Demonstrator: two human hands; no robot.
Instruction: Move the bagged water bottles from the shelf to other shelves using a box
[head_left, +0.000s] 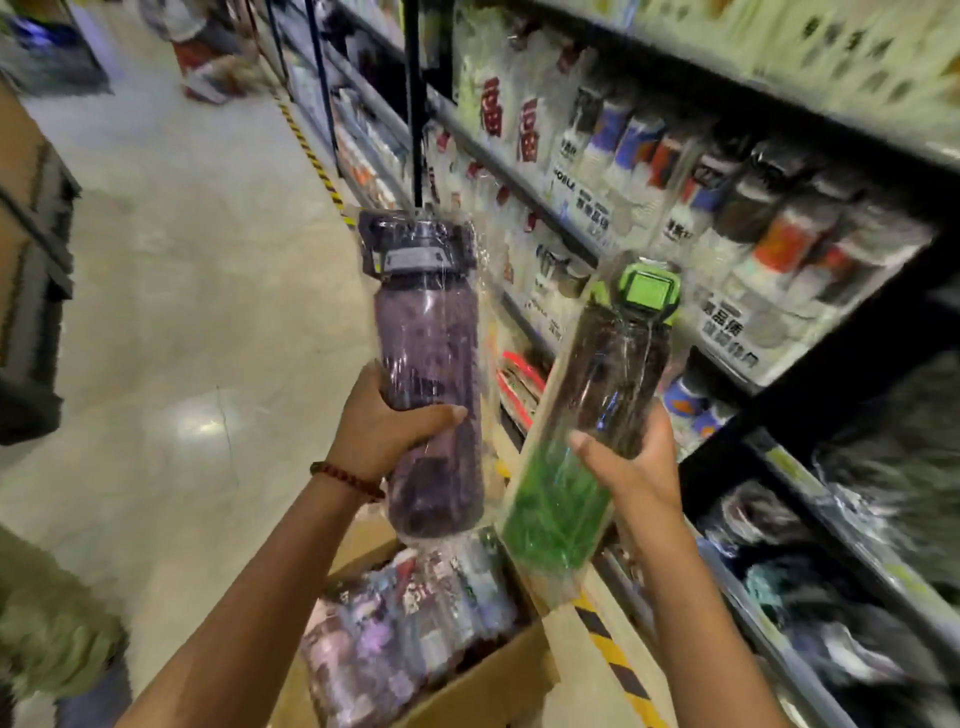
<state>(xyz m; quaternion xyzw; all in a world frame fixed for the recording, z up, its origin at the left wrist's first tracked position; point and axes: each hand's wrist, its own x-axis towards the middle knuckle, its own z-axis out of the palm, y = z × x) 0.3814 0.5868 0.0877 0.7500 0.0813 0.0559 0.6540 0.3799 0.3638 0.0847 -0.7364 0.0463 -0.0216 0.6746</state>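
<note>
My left hand (387, 423) grips a purple bagged water bottle (428, 332) around its lower half and holds it upright in the air. My right hand (631, 460) grips a dark bagged bottle with a green lid and green base (602, 374), tilted with its lid toward the shelf. Below both hands a cardboard box (498, 680) stands on the floor, filled with several more bagged bottles (410, 613). The shelf unit (727, 218) runs along my right side.
The shelves on the right hold rows of packaged cups and bottles on several levels. A yellow-and-black hazard strip (610, 649) runs along the floor at the shelf base. The pale aisle floor (182, 312) opens to the left. Dark shelving (36, 249) stands at the far left.
</note>
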